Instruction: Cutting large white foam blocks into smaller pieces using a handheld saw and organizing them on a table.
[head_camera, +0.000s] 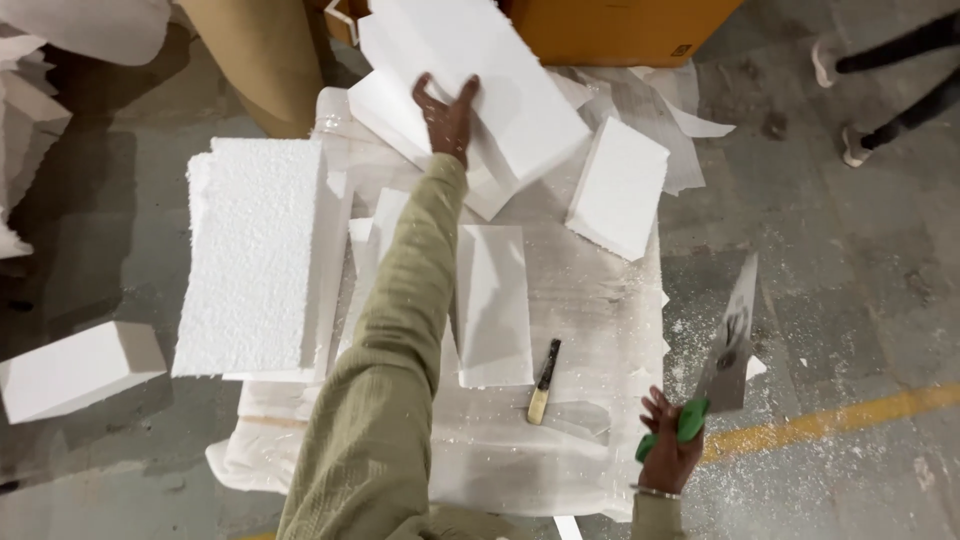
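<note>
Presently, left hand (447, 117) gripping foam slab (480, 75) beyond table (590, 300), right hand (668, 445) w/ green-handled saw (725, 345) at table's right edge, knife (544, 381) on table.

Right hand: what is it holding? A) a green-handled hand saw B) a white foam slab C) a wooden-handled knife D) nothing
A: the right hand grips the green handle of a hand saw, blade pointing up over the floor; the wooden-handled knife lies untouched on the table.
</note>
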